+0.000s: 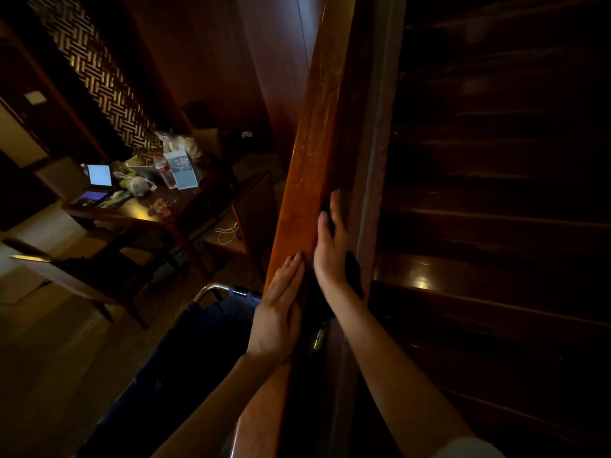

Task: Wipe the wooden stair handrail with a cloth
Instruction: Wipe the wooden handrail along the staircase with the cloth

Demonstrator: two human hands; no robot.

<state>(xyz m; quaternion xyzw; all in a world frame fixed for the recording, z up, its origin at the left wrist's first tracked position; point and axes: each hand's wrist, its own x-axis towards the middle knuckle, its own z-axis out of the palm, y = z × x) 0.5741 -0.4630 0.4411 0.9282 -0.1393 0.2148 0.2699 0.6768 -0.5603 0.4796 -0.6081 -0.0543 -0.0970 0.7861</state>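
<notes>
Along the near handrail [307,180], my left hand [277,322] lies flat, fingers straight, holding nothing; my right hand [330,246] presses a dark cloth [353,272] on its right side. Limp, light cloth needs palm pressure; polished rail looks slick.

A cluttered wooden table [145,214] carries a lit laptop [99,176] and plastic bottle [165,171].
</notes>
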